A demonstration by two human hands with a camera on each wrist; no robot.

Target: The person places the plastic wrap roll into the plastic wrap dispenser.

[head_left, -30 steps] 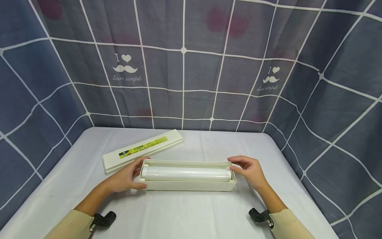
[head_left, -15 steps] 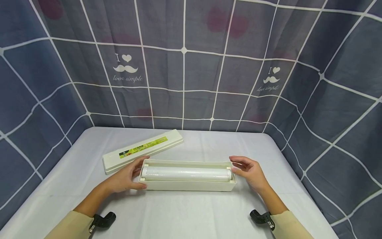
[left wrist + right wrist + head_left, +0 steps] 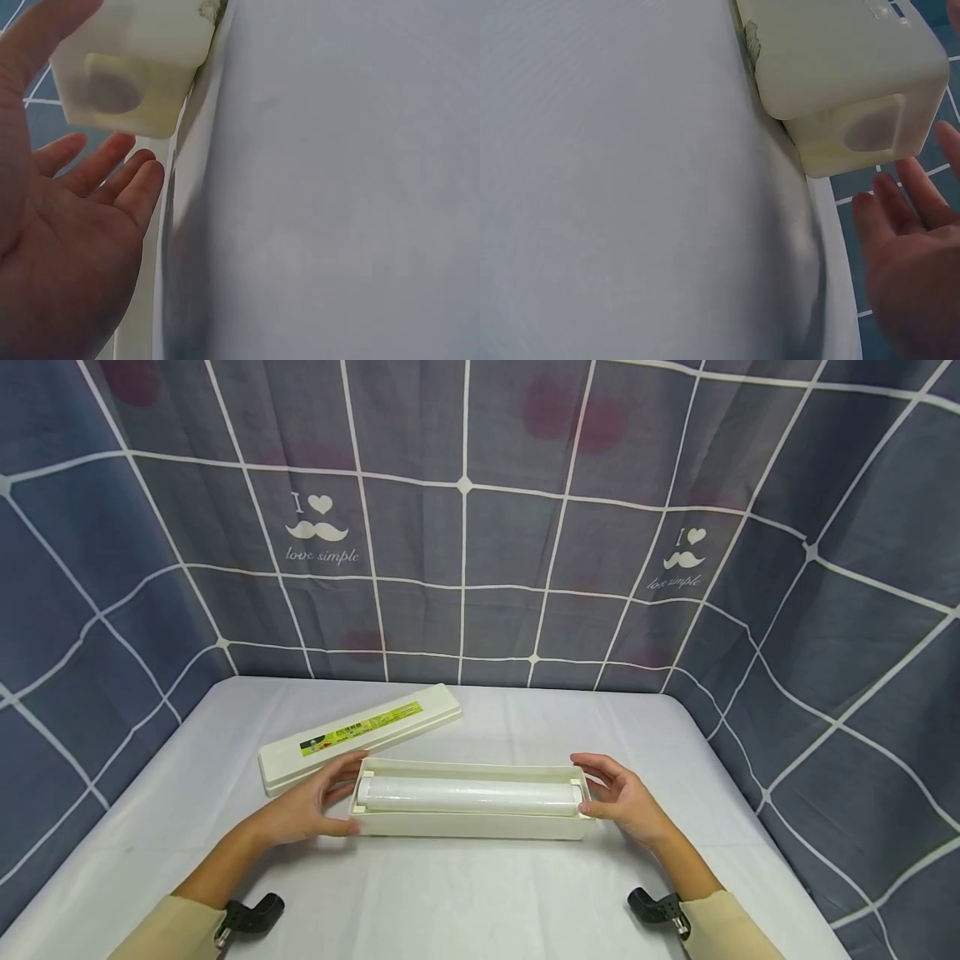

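A cream cling film box [image 3: 468, 826] lies lidless across the middle of the table, a white roll of cling film [image 3: 468, 796] inside it. Around its left end is my left hand [image 3: 300, 807], thumb at the front corner and fingers loosely extended by the back. The left wrist view shows a gap between that palm and the box end [image 3: 135, 37]. At the other end, my right hand [image 3: 626, 803] has its thumb right at the corner, fingers relaxed behind. In the right wrist view those fingers sit close to the box end [image 3: 840, 60], not wrapped round it.
Behind the box on the left lies its long cream lid [image 3: 363, 735] with a green and yellow label, reaching close to my left fingers. White cloth covers the table [image 3: 480, 902]. A grey checked curtain [image 3: 420, 543] encloses the back and sides.
My left hand has drawn slightly left, its thumb off the box's front face to the corner. The right hand's thumb has shifted slightly down at its corner. Box and lid stay put.
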